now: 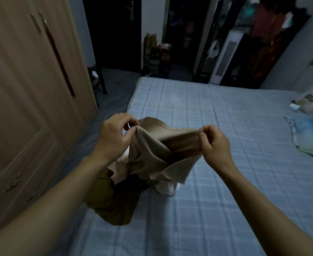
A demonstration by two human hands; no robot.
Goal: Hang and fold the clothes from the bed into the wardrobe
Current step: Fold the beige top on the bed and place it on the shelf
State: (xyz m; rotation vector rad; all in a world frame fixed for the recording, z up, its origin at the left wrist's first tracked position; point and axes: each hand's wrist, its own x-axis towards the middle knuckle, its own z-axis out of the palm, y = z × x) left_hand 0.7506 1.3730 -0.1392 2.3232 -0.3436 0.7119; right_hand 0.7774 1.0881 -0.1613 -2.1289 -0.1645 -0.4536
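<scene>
While my two hands hold it up above the bed (216,126), the beige garment (157,150) hangs stretched between them, its top edge running from about nine o'clock to three o'clock across the middle of my view. My left hand (113,137) pinches one corner of that edge between thumb and fingertips, the other fingers curled loosely above it. My right hand (215,145) pinches the opposite corner, fingers bent in tight around the cloth. The fabric sags open between the two grips, showing a darker inside, and the rest of it falls down toward six o'clock, with a flap folded outward below my right wrist.

Under the hanging cloth, at about six o'clock from it, a white piece of clothing (167,189) lies bunched on the checked blue sheet. Just beside that, toward seven o'clock and under my left forearm, sits an olive-brown garment (113,202) in a crumpled heap near the edge of the bed.

The wardrobe (28,93), its light wooden doors closed, stands at nine o'clock, well apart from the beige garment. Far off at three o'clock, a blue pillow (311,139) lies on the bed with a plastic bag (311,102) beyond it.
</scene>
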